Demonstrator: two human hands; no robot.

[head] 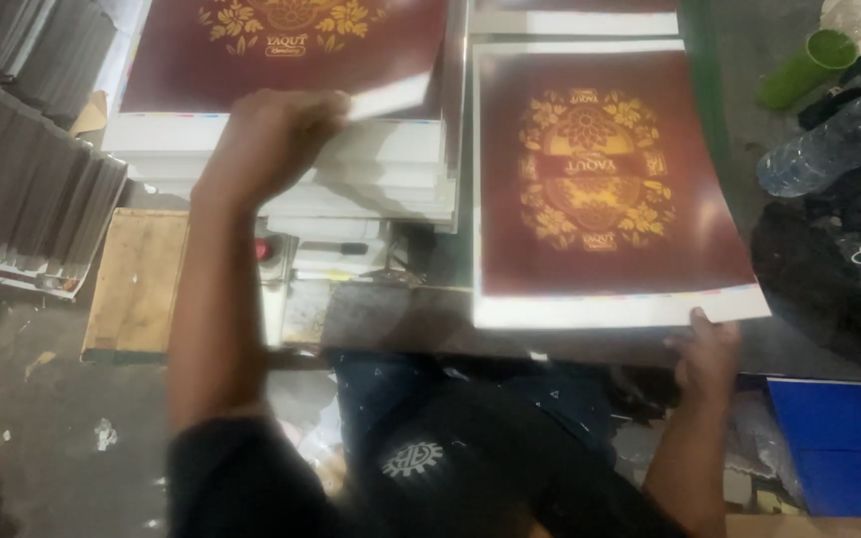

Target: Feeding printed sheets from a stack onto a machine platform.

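Head view, looking down over a cluttered work surface. Left hand (276,134) is seen raised over the left stack of printed sheets (351,164), fingers closed on the corner of the top maroon sheet (281,45), whose white edge is lifted slightly off the pile. Right hand (707,351) is pressed at the near right corner of the loose maroon sheet (600,179), thumb on the white margin; whether the fingers are curled beneath cannot be told. That sheet is laid flat on a second pile just right of the first, gold floral emblem in its middle. Ribbed grey stacks (22,169) are noted at far left, a wooden board (137,279) below the left pile. A clear plastic bottle (834,139) and green tube (804,68) are lying at upper right, well apart from both hands. A blue box (839,438) is seen at lower right.
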